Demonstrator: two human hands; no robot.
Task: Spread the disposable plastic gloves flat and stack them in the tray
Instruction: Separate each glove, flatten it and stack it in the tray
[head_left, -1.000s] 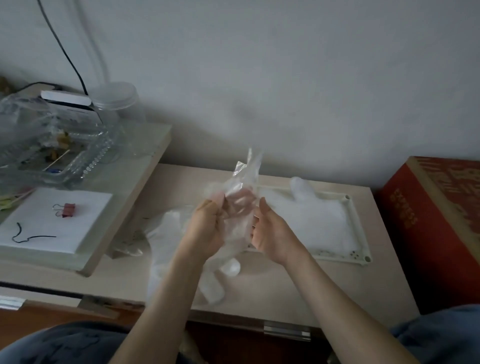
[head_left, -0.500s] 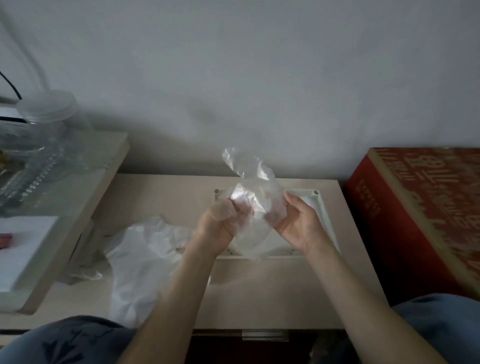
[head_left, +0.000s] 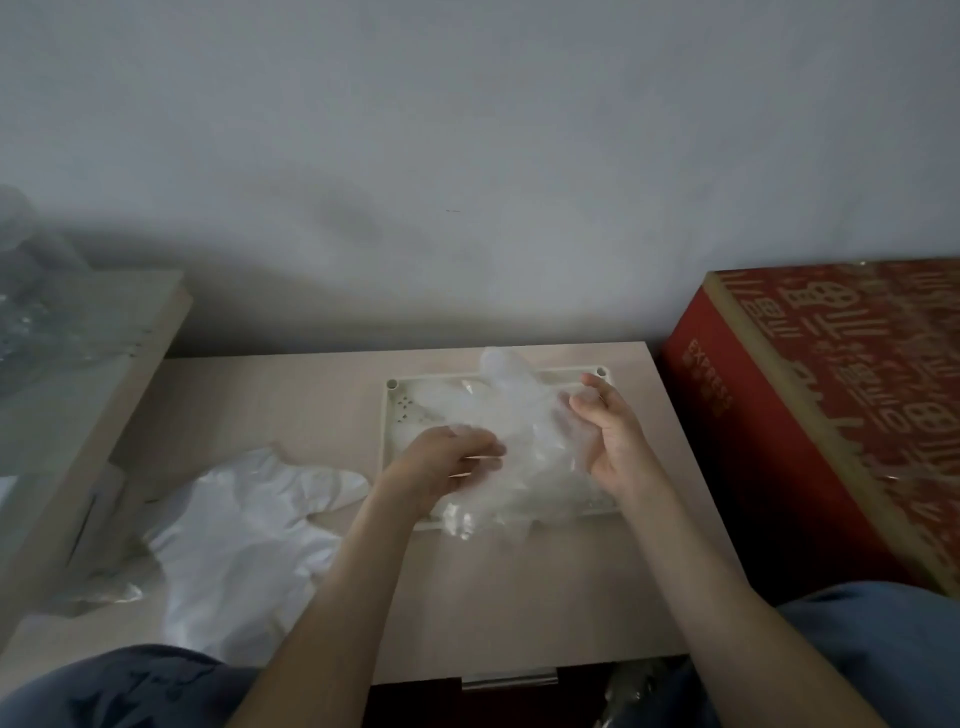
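A clear plastic glove (head_left: 524, 431) is stretched between my two hands just above the cream tray (head_left: 402, 410) on the low table. My left hand (head_left: 447, 462) pinches the glove's near-left edge with curled fingers. Its far-right part is gripped by my right hand (head_left: 605, 431), palm turned inward. More flattened gloves (head_left: 498, 371) lie in the tray underneath, one fingertip sticking past the far rim. A loose pile of white gloves (head_left: 244, 525) lies on the table to the left of the tray.
A red printed box (head_left: 831, 405) stands tight against the table's right side. A raised shelf (head_left: 78, 395) with clear plastic containers (head_left: 26, 291) borders the left. The wall runs close behind the tray. My knees in blue fabric (head_left: 119, 686) are at the front edge.
Both hands have lowered the glove from chest height down over the tray and pulled it wider apart. The view has shifted right, so the shelf items have slid out of sight.
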